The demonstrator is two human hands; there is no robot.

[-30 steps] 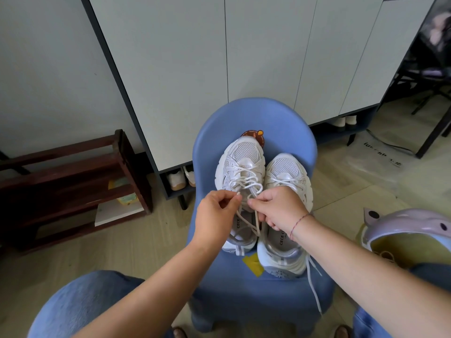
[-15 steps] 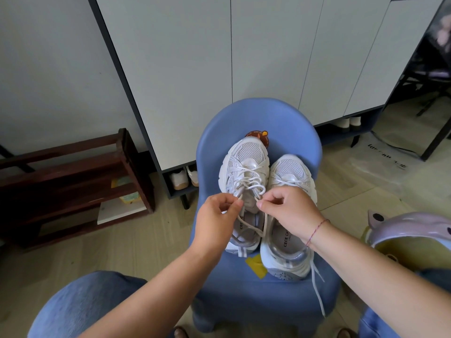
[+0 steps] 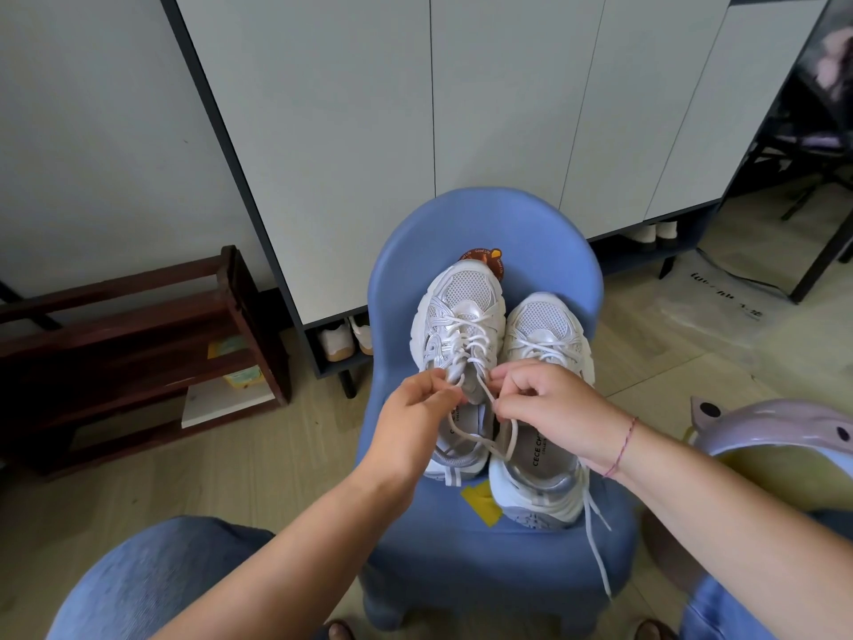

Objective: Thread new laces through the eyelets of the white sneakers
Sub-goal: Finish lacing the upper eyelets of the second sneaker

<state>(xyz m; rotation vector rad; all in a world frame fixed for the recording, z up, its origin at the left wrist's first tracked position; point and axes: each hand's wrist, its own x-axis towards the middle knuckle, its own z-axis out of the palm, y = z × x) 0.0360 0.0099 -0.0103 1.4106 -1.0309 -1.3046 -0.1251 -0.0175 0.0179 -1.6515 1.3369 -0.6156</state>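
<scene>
Nearest me, my left hand [image 3: 415, 408] and right hand [image 3: 549, 408] each pinch a strand of the white lace [image 3: 511, 438] over the sneaker on my left [image 3: 461, 311] — fingers curled around it. The second sneaker [image 3: 544, 325] touches it, both on the blue chair [image 3: 507, 224] — toes toward its back. Beyond stands a white cabinet [image 3: 346, 131].
</scene>
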